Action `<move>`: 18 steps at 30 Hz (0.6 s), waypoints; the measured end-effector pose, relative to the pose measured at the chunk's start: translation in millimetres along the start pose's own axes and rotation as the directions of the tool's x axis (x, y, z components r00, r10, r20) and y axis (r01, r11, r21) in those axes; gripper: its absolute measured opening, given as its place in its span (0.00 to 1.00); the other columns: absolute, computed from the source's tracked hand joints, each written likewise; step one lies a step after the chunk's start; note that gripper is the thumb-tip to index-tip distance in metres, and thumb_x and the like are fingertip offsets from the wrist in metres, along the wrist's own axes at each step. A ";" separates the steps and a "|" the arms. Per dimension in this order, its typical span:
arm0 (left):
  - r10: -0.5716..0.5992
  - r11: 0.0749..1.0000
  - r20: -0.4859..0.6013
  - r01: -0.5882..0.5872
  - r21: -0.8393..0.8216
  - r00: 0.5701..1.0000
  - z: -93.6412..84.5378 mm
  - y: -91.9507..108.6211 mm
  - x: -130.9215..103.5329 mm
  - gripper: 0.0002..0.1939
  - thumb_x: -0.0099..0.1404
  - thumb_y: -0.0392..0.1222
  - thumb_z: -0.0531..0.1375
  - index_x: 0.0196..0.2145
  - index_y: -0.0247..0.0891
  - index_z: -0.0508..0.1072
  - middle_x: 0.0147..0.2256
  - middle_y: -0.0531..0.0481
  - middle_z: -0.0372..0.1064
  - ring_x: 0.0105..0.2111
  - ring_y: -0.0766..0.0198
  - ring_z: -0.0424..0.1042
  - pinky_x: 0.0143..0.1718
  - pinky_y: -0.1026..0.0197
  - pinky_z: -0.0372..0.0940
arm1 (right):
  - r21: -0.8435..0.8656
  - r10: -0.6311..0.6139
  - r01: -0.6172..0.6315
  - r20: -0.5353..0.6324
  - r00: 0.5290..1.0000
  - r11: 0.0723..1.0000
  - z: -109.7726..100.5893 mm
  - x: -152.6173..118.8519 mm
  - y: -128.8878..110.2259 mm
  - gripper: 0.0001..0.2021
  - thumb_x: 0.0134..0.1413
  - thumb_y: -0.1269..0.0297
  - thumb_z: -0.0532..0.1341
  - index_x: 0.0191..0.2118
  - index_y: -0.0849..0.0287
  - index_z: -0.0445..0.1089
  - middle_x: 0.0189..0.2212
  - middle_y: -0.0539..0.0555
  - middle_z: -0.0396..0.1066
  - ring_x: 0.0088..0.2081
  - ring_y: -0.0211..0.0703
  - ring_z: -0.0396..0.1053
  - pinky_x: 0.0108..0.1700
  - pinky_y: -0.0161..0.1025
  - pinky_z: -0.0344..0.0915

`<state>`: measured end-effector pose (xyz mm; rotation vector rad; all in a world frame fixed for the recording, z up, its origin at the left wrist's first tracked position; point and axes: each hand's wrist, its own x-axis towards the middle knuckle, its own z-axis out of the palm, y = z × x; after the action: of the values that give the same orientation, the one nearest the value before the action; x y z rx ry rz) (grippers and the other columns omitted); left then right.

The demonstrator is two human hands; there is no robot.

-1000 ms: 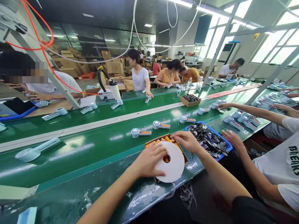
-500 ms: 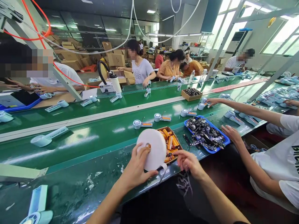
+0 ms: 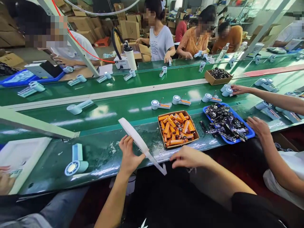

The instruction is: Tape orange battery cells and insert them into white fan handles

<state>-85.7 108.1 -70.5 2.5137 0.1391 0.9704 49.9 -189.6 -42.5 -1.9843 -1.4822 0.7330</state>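
Note:
My left hand (image 3: pixel 130 153) grips a flat roll of white tape (image 3: pixel 134 134), seen almost edge-on above the bench edge. A loose tape tail (image 3: pixel 156 163) runs down to the right from the roll and is folded at its tip. Just right of that tip is my right hand (image 3: pixel 190 157), its thumb and forefinger apart and nothing visible between them; its other fingers are partly hidden. Beyond it, a cardboard box (image 3: pixel 163 144) on the bench holds many orange wrapped battery cells (image 3: pixel 177 128).
A blue tray (image 3: pixel 251 133) of dark circuit boards (image 3: pixel 225 123) lies to the right, beside a co-worker's hand (image 3: pixel 260 128). Light-blue fan housings (image 3: pixel 155 104) line the green conveyor (image 3: pixel 118 110). One housing (image 3: pixel 76 163) stands on the bench at left, near a slanting post (image 3: pixel 35 122).
The tape roll has turned from face-on to edge-on and its tail now hangs longer. My right hand has come away from the battery box's corner. The view has tilted down and shifted left.

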 end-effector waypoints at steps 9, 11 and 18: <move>0.030 0.998 0.140 -0.023 -0.057 0.990 34.5 30.4 -17.2 0.43 0.56 0.41 0.70 0.65 0.42 0.57 0.59 0.38 0.63 0.65 0.37 0.55 0.66 0.34 0.58 | -0.446 0.132 -0.489 -0.623 0.771 0.749 -69.2 80.5 31.4 0.16 0.67 0.54 0.68 0.54 0.57 0.80 0.55 0.65 0.73 0.57 0.68 0.65 0.57 0.62 0.65; 0.041 0.999 0.154 -0.035 -0.039 0.987 33.9 31.6 -17.6 0.42 0.54 0.38 0.70 0.64 0.42 0.59 0.59 0.38 0.64 0.64 0.37 0.55 0.66 0.34 0.58 | -0.362 0.110 -0.416 -0.631 0.768 0.834 -69.7 90.8 38.3 0.10 0.67 0.59 0.67 0.49 0.55 0.81 0.58 0.61 0.74 0.61 0.68 0.63 0.62 0.66 0.61; 0.034 0.981 0.217 -0.074 0.179 0.976 7.2 25.2 -21.0 0.35 0.57 0.33 0.67 0.62 0.40 0.69 0.57 0.38 0.69 0.62 0.36 0.55 0.64 0.36 0.61 | 0.455 0.215 0.178 -0.683 0.698 0.872 -55.3 68.8 13.8 0.22 0.58 0.50 0.72 0.53 0.56 0.79 0.40 0.54 0.82 0.41 0.52 0.81 0.49 0.50 0.80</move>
<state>-98.3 77.7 -77.2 2.7879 0.1000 0.7305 114.9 -132.4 -20.4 -1.5874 -0.6953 0.2209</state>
